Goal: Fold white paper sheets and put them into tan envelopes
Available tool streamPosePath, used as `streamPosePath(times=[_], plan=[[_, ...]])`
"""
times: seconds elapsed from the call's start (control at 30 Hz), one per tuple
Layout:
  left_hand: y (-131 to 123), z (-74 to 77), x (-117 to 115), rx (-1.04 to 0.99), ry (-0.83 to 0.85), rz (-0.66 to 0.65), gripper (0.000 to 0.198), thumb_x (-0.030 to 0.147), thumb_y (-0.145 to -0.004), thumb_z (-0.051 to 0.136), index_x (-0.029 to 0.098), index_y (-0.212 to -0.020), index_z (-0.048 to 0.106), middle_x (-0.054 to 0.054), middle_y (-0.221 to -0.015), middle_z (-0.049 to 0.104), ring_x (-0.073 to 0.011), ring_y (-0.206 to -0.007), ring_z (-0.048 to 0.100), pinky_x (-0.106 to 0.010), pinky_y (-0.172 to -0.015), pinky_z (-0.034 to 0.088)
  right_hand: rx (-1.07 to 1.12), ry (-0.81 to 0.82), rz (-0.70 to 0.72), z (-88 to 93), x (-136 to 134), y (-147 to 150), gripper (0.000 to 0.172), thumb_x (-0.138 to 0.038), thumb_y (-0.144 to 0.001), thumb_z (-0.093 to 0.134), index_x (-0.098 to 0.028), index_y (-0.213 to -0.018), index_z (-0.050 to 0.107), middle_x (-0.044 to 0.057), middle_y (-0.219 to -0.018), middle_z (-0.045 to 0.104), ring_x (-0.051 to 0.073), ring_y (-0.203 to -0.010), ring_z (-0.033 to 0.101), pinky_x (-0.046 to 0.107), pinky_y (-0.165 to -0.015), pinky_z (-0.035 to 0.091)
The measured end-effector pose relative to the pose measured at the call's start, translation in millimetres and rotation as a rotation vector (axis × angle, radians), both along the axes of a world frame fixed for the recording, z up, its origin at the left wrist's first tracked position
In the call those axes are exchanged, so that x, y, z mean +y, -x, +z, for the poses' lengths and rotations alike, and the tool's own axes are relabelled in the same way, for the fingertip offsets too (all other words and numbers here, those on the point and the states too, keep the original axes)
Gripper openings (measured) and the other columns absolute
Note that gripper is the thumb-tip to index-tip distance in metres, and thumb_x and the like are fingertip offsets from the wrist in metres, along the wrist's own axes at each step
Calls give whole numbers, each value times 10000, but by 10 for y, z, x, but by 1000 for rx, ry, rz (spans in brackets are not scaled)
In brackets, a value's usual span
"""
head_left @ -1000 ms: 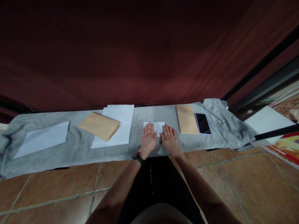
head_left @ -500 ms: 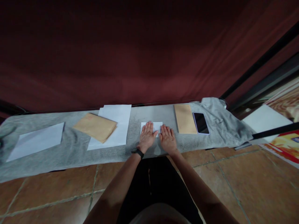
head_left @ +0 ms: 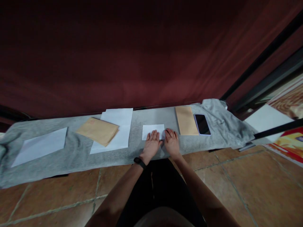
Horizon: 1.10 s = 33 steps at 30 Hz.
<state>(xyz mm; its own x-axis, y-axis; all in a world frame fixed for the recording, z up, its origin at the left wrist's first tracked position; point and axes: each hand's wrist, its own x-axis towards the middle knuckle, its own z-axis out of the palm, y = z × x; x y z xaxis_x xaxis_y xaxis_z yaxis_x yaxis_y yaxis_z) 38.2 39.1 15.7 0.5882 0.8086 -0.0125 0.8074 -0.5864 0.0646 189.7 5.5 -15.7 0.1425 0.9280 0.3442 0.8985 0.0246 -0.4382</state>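
A small folded white paper (head_left: 153, 130) lies on the grey cloth (head_left: 75, 156) in front of me. My left hand (head_left: 151, 146), with a black band on the wrist, rests flat with fingers stretched out; its fingertips touch the paper's near edge. Beside it, my right hand (head_left: 171, 143) also lies flat and open, fingertips at the paper's right corner. Neither hand holds anything.
A tan envelope (head_left: 186, 120) and a dark phone (head_left: 202, 124) lie to the right. To the left, tan envelopes (head_left: 98, 130) sit on white sheets (head_left: 117, 129), with another white sheet (head_left: 40, 146) farther left. A dark red curtain (head_left: 132, 53) hangs behind; tiled floor (head_left: 47, 195) lies below.
Both hands have slid back toward me off the small white paper, so more of it shows. The view shifted slightly.
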Motion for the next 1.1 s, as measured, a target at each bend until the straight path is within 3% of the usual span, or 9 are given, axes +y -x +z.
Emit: streamPosePath(times=[0.27, 0.43, 0.7, 0.8, 0.9, 0.97, 1.03, 1.1], plan=[[-232, 169, 1, 52, 39, -121, 569, 33, -893, 359, -21, -1449, 470, -308, -1448, 529, -348, -1380, 513, -484, -1136, 400, 123, -36, 4, 2, 0, -46, 413, -100, -947, 418, -156, -1268, 671, 132, -1347, 659, 226, -1300, 543, 452, -1168, 344], [-335, 267, -1, 74, -4, -118, 510, 15, -894, 351, -43, -1367, 533, -304, -1323, 607, -345, -1263, 583, -444, -1048, 454, 211, -59, -10, 15, 1, -48, 423, -125, -949, 405, -174, -1273, 671, 121, -1312, 683, 234, -1260, 575, 465, -1150, 371], [-346, 477, 26, -31, -14, -8, 336, 55, -943, 413, 111, -1177, 647, -190, -1141, 686, -295, -1132, 625, -420, -992, 475, 329, -94, -53, 2, -25, -74, 502, -154, -934, 355, -168, -1365, 611, 132, -1333, 662, 238, -1265, 579, 438, -1105, 453], [-228, 638, 88, -327, -46, 196, 252, 123, -966, 439, 159, -1081, 661, -144, -1075, 702, -264, -1084, 652, -375, -948, 505, 354, -106, -61, 0, -34, -73, 507, -174, -956, 341, -166, -1408, 570, 138, -1345, 655, 236, -1267, 586, 432, -1097, 465], [-70, 720, 181, -839, 53, 518, 112, 202, -932, 534, 196, -891, 638, -45, -827, 691, -203, -829, 699, -318, -810, 554, 388, -120, -67, -14, -34, -70, 478, -228, -998, 329, -173, -1414, 558, 140, -1338, 662, 239, -1261, 600, 435, -1087, 474], [36, 665, 209, -1209, 238, 713, 70, 196, -881, 585, 196, -811, 596, 10, -706, 644, -166, -675, 682, -298, -715, 576, 405, -136, -70, -35, -30, -73, 467, -268, -1018, 318, -178, -1409, 558, 140, -1341, 663, 242, -1264, 602, 443, -1083, 477], [122, 530, 178, -1520, 443, 864, 44, 165, -834, 620, 184, -814, 587, 20, -724, 652, -136, -640, 673, -302, -711, 604, 425, -152, -79, -59, -27, -85, 465, -293, -1030, 304, -179, -1408, 551, 141, -1353, 656, 242, -1264, 602, 447, -1071, 485], [174, 363, 94, -1665, 608, 960, 99, 127, -783, 668, 177, -812, 588, 22, -739, 662, -115, -643, 673, -309, -740, 622, 440, -166, -97, -71, -29, -101, 469, -300, -1034, 295, -163, -1412, 535, 154, -1365, 643, 242, -1260, 604, 440, -1059, 494]])
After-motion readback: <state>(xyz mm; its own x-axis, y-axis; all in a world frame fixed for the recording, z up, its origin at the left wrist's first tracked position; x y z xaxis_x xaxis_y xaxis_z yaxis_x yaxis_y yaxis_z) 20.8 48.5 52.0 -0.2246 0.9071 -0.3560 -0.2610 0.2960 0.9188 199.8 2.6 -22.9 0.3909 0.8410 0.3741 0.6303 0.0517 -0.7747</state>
